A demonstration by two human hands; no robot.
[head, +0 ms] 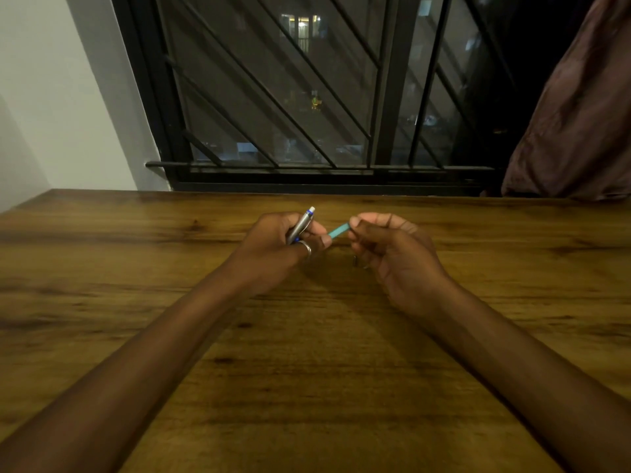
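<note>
So there I was with both forearms stretched out over the wooden table, hands meeting around the middle of it, toward the far side. My left hand was curled round the silver pen barrel, which stuck up and away from me at a tilt, its white and blue end poking out past my knuckles. There was 1 ring on that hand, just below the barrel. My right hand sat just to the right of it, fingers bunched, pinching the far-right end of a short teal tube between thumb and fingertip. The tube ran slanted in the gap between my 2 hands, and its lower-left end reached my left thumb tip; whether it was really gripped there I couldn't tell. A small dark bit peeked out under my right fingers, too blurry to make out. Past the table's far edge were the black window grille, a brownish curtain on the right, and a white wall on the left.
</note>
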